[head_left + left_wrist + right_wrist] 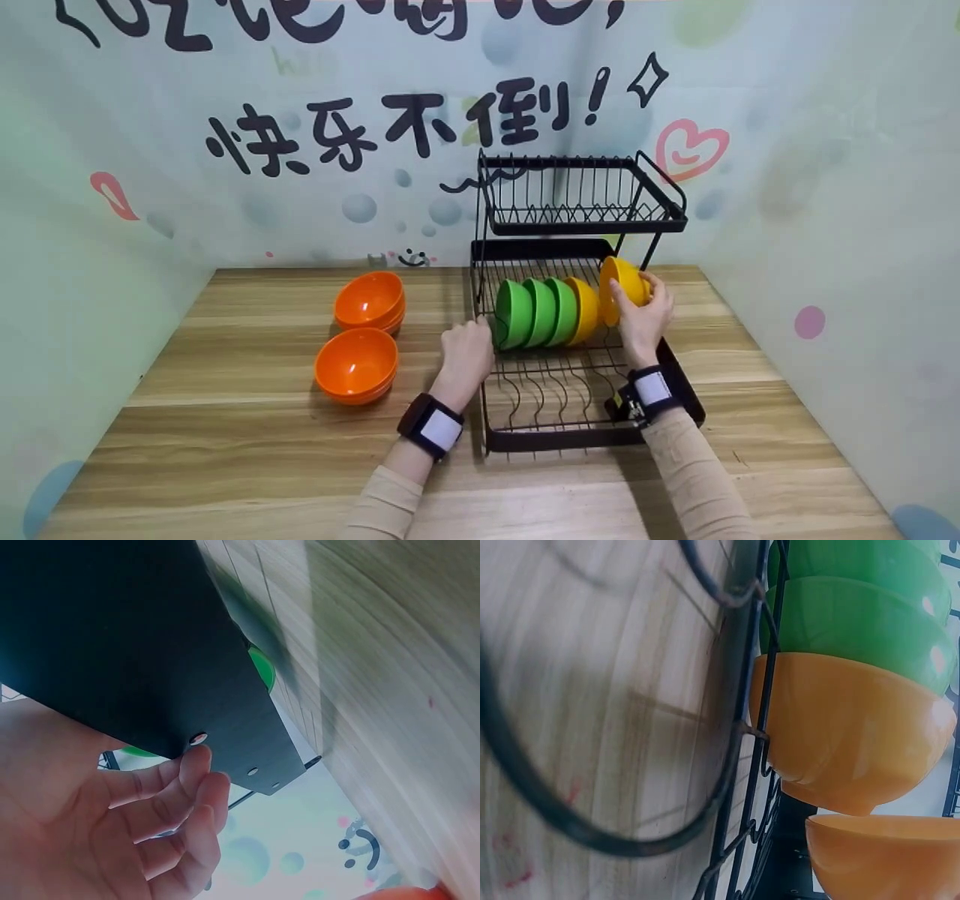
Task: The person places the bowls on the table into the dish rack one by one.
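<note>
My right hand (646, 319) grips a yellow bowl (613, 300), thumb at its rim and fingers around its outside, at the right of the black dish rack's lower tier. The same bowl (885, 859) shows in the right wrist view, just apart from another yellow bowl (847, 731). That second bowl (583, 311) stands on its side at the right end of a row of green bowls (514, 315). My left hand (466, 351) holds the left side of the dish rack (592, 437). In the left wrist view its curled fingers (196, 765) touch the black side panel (150, 637).
Two stacks of orange bowls, a back one (369, 300) and a front one (356, 366), sit on the wooden table (225, 450) left of the rack. An upper wire tier (585, 225) overhangs the rack's back. Printed walls (300, 210) close off the back and sides.
</note>
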### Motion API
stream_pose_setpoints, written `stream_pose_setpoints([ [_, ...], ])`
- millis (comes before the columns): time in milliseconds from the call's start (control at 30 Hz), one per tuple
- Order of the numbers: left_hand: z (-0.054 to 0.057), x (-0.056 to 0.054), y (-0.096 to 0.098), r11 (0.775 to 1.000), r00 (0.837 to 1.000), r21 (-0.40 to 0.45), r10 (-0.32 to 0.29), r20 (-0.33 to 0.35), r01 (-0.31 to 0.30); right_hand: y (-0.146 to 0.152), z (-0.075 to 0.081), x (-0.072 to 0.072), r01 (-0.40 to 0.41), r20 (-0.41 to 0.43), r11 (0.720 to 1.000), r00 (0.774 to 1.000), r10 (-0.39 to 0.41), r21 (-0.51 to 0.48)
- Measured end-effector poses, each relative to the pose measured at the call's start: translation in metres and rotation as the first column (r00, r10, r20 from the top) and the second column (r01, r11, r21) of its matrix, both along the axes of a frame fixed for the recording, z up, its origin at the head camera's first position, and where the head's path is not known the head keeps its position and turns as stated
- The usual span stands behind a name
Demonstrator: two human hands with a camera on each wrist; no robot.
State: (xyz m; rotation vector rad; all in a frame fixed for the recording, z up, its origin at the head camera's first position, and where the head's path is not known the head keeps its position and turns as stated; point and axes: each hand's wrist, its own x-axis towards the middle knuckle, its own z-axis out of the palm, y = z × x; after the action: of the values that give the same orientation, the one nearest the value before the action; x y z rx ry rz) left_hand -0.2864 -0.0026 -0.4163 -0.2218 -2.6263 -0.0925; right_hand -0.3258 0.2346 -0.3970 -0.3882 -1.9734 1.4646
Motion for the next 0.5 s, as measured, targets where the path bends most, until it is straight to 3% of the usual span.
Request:
stream_pose_setpoints([
  [500, 0.0019, -0.0003, -0.0006, 1.0, 0.999, -0.01, -0.005, 0.038, 0.006, 0.0003, -0.0005, 0.0017, -0.09, 0.128, 0.996, 0.988, 0.087, 0.022],
])
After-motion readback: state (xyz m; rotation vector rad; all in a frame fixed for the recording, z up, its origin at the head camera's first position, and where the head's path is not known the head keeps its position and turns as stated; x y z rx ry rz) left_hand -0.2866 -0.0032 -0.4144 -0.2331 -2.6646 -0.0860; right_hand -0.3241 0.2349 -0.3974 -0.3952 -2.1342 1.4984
